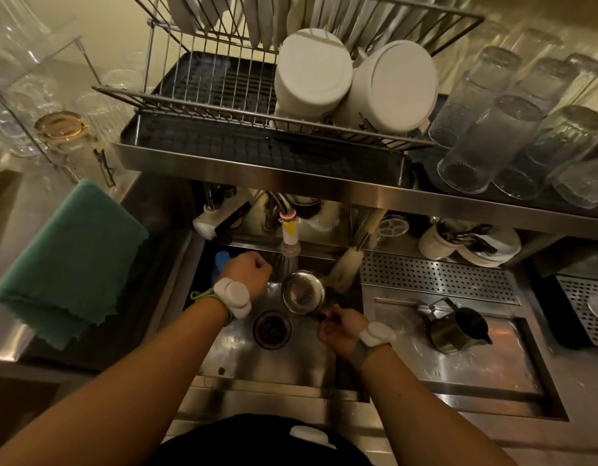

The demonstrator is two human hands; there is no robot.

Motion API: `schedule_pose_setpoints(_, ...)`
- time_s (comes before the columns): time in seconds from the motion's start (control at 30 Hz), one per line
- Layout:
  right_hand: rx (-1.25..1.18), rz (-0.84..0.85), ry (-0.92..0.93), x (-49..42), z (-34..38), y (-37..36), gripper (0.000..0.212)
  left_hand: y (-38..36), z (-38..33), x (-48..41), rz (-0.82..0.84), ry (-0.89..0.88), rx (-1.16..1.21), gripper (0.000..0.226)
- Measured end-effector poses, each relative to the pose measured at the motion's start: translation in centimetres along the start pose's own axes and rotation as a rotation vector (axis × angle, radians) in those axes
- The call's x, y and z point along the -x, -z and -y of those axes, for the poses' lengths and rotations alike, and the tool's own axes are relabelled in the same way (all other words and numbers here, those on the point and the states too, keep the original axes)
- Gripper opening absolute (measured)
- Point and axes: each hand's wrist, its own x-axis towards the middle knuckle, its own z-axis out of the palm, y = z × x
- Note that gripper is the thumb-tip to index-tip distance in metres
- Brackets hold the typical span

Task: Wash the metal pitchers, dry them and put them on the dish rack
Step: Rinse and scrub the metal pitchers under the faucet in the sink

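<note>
A small metal pitcher (302,290) hangs over the sink (290,361), its mouth facing me, just under the running tap (289,230). My right hand (341,329) grips its handle from below. My left hand (248,272) is curled into a fist to the left of the water stream; whether it holds anything is hidden. A second metal pitcher (458,327) stands on the wet drainboard to the right. The wire dish rack (223,92) sits on the shelf above the sink.
Two white bowls (354,82) lean in the rack, with plates behind. Upturned glasses (512,129) crowd the shelf's right side. A green cloth (72,260) lies on the left counter. A bottle brush (346,264), a perforated tray (438,277) and the drain (272,327) are near.
</note>
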Motion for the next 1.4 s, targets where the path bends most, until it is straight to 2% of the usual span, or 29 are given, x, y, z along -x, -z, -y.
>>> schedule_pose_setpoints(0.1,-0.008,0.034,0.011,0.1,0.2,-0.5,0.022,0.1,0.1,0.1,0.002,0.004,-0.003,0.015)
schedule_pose_setpoints(0.2,0.072,0.037,0.035,-0.4,0.0,-0.9,0.030,-0.1,0.6,0.3,0.034,0.027,0.010,0.017)
schedule_pose_setpoints(0.3,0.300,-0.006,0.080,-0.7,-0.3,-1.3,0.033,-0.5,1.2,0.7,0.129,0.069,-0.043,0.021)
schedule_pose_setpoints(0.43,0.629,0.034,0.176,-1.0,-0.5,-3.1,0.027,-0.8,2.3,1.4,0.226,0.093,-0.079,0.028)
schedule_pose_setpoints(0.6,0.589,0.140,0.196,-0.8,-0.1,-6.5,0.027,-1.6,3.6,2.0,0.355,0.212,-0.095,0.037)
schedule_pose_setpoints(0.77,0.434,0.161,0.186,-1.0,0.7,-6.4,0.020,-2.4,3.9,1.6,0.389,0.476,0.293,0.055)
schedule_pose_setpoints(0.87,0.378,0.177,0.242,-0.8,1.3,-5.1,0.014,-2.6,2.5,0.9,0.432,0.540,0.563,0.054)
schedule_pose_setpoints(1.0,0.201,0.180,0.280,-0.6,1.8,-3.0,0.023,-3.7,0.7,-0.9,0.492,0.602,0.648,0.073)
schedule_pose_setpoints(1.1,0.115,0.190,0.310,-0.4,2.0,-1.8,0.024,-4.7,-0.5,-1.6,0.545,0.599,0.706,0.076)
schedule_pose_setpoints(1.23,0.197,0.204,0.334,-0.5,1.8,-1.7,0.032,-5.1,0.1,-1.8,0.525,0.592,0.712,0.090)
schedule_pose_setpoints(1.4,0.282,0.322,0.293,-0.3,0.4,-4.4,0.037,-4.3,3.3,-2.0,0.452,0.737,0.806,0.085)
